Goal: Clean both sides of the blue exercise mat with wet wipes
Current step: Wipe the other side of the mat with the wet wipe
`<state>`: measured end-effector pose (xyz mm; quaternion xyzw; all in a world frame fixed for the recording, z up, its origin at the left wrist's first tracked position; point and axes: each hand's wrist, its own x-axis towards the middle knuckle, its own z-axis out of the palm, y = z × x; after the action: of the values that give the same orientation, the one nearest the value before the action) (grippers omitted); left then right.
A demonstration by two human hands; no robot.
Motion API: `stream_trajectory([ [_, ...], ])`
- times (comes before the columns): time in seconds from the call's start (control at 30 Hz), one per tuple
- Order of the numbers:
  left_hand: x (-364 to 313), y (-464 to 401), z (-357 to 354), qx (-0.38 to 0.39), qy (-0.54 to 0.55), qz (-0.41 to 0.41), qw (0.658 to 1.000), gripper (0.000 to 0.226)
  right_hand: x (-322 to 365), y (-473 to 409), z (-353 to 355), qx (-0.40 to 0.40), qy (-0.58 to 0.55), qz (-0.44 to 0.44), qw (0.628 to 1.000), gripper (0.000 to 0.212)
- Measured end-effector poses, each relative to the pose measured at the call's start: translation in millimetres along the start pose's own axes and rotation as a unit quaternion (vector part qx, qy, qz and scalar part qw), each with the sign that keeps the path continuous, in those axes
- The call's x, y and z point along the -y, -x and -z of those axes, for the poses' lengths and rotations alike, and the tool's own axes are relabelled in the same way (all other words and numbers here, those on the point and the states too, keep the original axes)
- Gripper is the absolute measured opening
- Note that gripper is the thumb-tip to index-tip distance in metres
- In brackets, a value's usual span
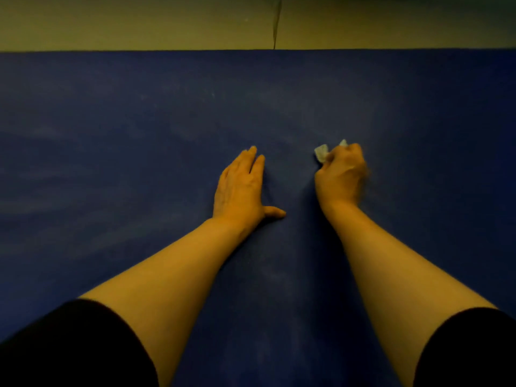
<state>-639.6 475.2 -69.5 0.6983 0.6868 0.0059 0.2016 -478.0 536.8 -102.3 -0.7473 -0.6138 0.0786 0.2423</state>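
The blue exercise mat (111, 163) lies flat and fills most of the head view, with pale streaks across its surface. My left hand (240, 188) rests flat on the mat near the middle, fingers straight and thumb spread to the right. My right hand (342, 177) is just to its right, fingers curled around a crumpled white wet wipe (321, 153) that it holds against the mat. Only the wipe's corners stick out past the fingers. The right hand is slightly blurred.
The mat's far edge (167, 50) runs straight across the top of the view. Beyond it is a yellowish floor (139, 20) with a dark seam line (277, 23). Both arms wear dark short sleeves.
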Motion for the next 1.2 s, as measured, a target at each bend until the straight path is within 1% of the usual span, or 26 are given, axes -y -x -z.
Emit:
stream_trajectory([
  [0.03,0,-10,3,0.032,-0.016,-0.011,0.999,0.125,9,6,-4,-0.004,-0.014,0.028,1.0,0.023],
  [0.1,2,-29,6,0.076,-0.055,-0.028,0.995,0.136,31,22,-16,0.004,-0.044,0.111,0.993,0.026],
  [0.17,4,-39,6,0.103,-0.074,-0.022,0.992,0.141,42,29,-22,0.044,-0.057,0.174,0.982,0.025],
  [0.2,5,-42,4,0.111,-0.069,-0.015,0.991,0.144,43,22,-23,0.062,-0.049,0.18,0.98,0.025],
  [0.23,6,-41,1,0.117,-0.064,-0.009,0.991,0.147,39,15,-19,0.068,-0.043,0.164,0.983,0.025],
  [0.33,7,-40,-7,0.121,-0.059,0.0,0.991,0.154,18,-24,-6,0.06,0.003,0.056,0.997,0.026],
  [0.37,6,-40,-8,0.118,-0.059,0.001,0.991,0.154,14,-34,-3,0.066,0.018,0.027,0.997,0.024],
  [0.4,6,-40,-9,0.115,-0.058,0.003,0.992,0.155,15,-36,-1,0.068,0.031,0.016,0.997,0.022],
  [0.43,6,-40,-8,0.113,-0.058,0.003,0.992,0.155,22,-32,0,0.068,0.033,0.027,0.997,0.018],
  [0.47,5,-40,-6,0.115,-0.057,0.002,0.992,0.155,30,-24,0,0.075,0.017,0.06,0.995,0.014],
  [0.53,5,-40,-5,0.126,-0.064,0.005,0.99,0.153,45,-1,-8,0.112,-0.016,0.135,0.984,0.007],
  [0.57,4,-40,-3,0.13,-0.069,0.008,0.989,0.152,51,4,-7,0.156,-0.017,0.158,0.975,0.007],
  [0.6,3,-40,-1,0.133,-0.075,0.01,0.988,0.152,53,2,-5,0.197,-0.005,0.165,0.966,0.009],
  [0.63,2,-41,0,0.135,-0.08,0.011,0.988,0.152,52,-7,-2,0.226,0.017,0.154,0.962,0.012],
  [0.67,1,-41,-1,0.136,-0.082,0.012,0.987,0.152,48,-20,2,0.234,0.036,0.131,0.963,0.015],
  [0.73,2,-42,-3,0.133,-0.082,0.012,0.988,0.154,37,-50,10,0.214,0.043,0.039,0.975,0.016],
  [0.77,3,-43,-5,0.13,-0.08,0.01,0.988,0.154,31,-60,11,0.189,0.038,-0.012,0.981,0.013],
  [0.8,6,-43,-7,0.125,-0.076,0.007,0.989,0.154,27,-64,9,0.166,0.036,-0.042,0.985,0.01],
  [0.83,8,-42,-9,0.117,-0.073,0.003,0.99,0.154,28,-62,5,0.143,0.037,-0.048,0.988,0.01],
  [0.87,11,-42,-11,0.107,-0.073,-0.003,0.992,0.154,32,-55,-2,0.121,0.024,-0.033,0.992,0.011],
  [0.9,14,-41,-11,0.098,-0.073,-0.008,0.992,0.153,40,-45,-10,0.102,-0.011,-0.001,0.995,0.012],
  [0.97,18,-39,-11,0.085,-0.07,-0.021,0.994,0.152,54,-24,-23,0.093,-0.076,0.088,0.989,0.014],
  [1.03,21,-39,-11,0.068,-0.067,-0.031,0.995,0.15,61,-18,-29,0.115,-0.096,0.124,0.981,0.012],
  [1.07,23,-39,-11,0.063,-0.066,-0.034,0.995,0.15,60,-23,-30,0.124,-0.093,0.122,0.98,0.011],
  [1.13,23,-39,-11,0.055,-0.066,-0.039,0.996,0.15,51,-40,-28,0.105,-0.078,0.098,0.987,0.013],
  [1.2,24,-38,-11,0.051,-0.063,-0.044,0.996,0.149,38,-59,-25,0.069,-0.052,0.031,0.996,0.015],
])
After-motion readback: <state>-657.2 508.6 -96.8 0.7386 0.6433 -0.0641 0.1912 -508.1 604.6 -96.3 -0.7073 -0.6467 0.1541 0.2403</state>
